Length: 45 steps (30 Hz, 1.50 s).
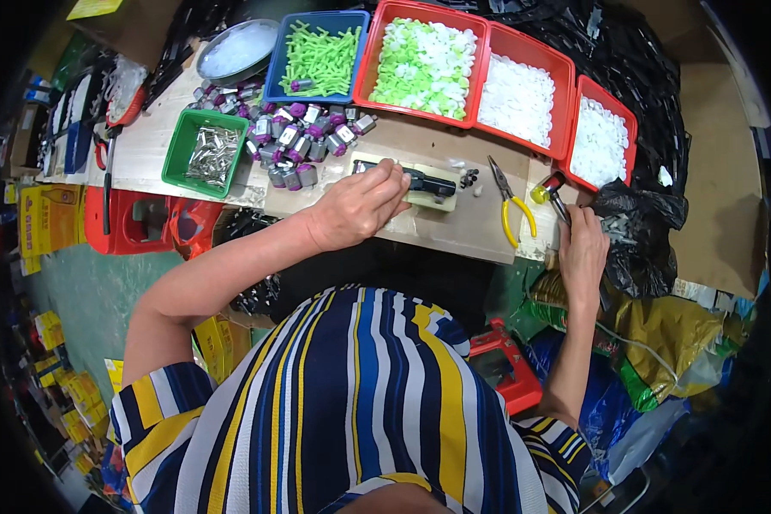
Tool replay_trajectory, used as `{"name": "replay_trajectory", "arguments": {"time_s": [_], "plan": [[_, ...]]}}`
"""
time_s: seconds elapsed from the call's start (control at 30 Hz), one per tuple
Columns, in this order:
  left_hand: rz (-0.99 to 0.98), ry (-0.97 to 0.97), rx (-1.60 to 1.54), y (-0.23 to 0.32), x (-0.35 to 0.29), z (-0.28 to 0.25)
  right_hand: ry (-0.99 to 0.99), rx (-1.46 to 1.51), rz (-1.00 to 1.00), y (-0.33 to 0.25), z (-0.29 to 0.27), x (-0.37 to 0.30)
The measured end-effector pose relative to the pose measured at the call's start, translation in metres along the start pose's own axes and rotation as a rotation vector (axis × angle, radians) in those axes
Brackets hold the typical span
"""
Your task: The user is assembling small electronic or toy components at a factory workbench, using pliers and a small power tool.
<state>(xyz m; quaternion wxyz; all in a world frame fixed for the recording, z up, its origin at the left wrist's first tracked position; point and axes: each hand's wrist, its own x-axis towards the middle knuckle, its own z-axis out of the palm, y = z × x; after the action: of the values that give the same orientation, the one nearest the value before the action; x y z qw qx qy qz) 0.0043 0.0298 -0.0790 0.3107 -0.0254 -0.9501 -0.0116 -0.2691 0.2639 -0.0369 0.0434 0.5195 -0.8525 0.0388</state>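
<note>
My left hand [364,201] is closed, its fingertips pressed together over the left part of a long black plastic piece [431,183]. That piece lies in a cream-coloured block [441,204] on the bench. Whatever the left fingers pinch is hidden by the hand. At the right, my right hand [583,248] wraps around the handle of a small mallet [546,187] with a red and yellow head. The mallet head rests at the bench's front right. Between the block and the mallet lie pliers [511,201] with yellow grips, jaws pointing away from me.
Small motors [298,141] are heaped left of the block. Around them stand a green bin [173,154] of metal pins and a blue bin [276,62] of green parts. Red bins [486,60] of white and green pieces line the back. A black plastic bag [647,227] hangs at the right.
</note>
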Motion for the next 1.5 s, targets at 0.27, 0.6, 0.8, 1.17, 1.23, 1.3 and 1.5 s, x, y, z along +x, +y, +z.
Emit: {"name": "replay_trajectory", "arguments": {"time_s": [0.27,0.6,0.8,1.17,1.23,1.3,1.5], "plan": [[-0.026,-0.034,-0.003,0.002,-0.004,-0.002,0.053,0.258,-0.034,-0.036,-0.028,-0.008],[-0.013,-0.024,-0.011,0.000,-0.004,-0.001,0.132,0.610,-0.314,-0.116,-0.038,0.014],[-0.003,-0.028,-0.035,-0.003,-0.005,0.000,0.055,0.423,-0.351,-0.121,-0.022,0.017],[-0.050,-0.037,-0.008,0.009,-0.004,-0.003,-0.168,0.225,-0.265,-0.126,-0.014,0.018],[-0.131,-0.122,0.065,0.021,-0.004,-0.005,-0.154,0.228,-0.271,-0.124,-0.011,0.017],[-0.156,-0.102,0.108,0.032,-0.006,-0.002,-0.122,0.248,-0.276,-0.124,-0.012,0.016],[-0.033,-0.179,0.358,0.044,-0.007,0.001,-0.141,0.284,-0.268,-0.127,-0.022,0.019]]}}
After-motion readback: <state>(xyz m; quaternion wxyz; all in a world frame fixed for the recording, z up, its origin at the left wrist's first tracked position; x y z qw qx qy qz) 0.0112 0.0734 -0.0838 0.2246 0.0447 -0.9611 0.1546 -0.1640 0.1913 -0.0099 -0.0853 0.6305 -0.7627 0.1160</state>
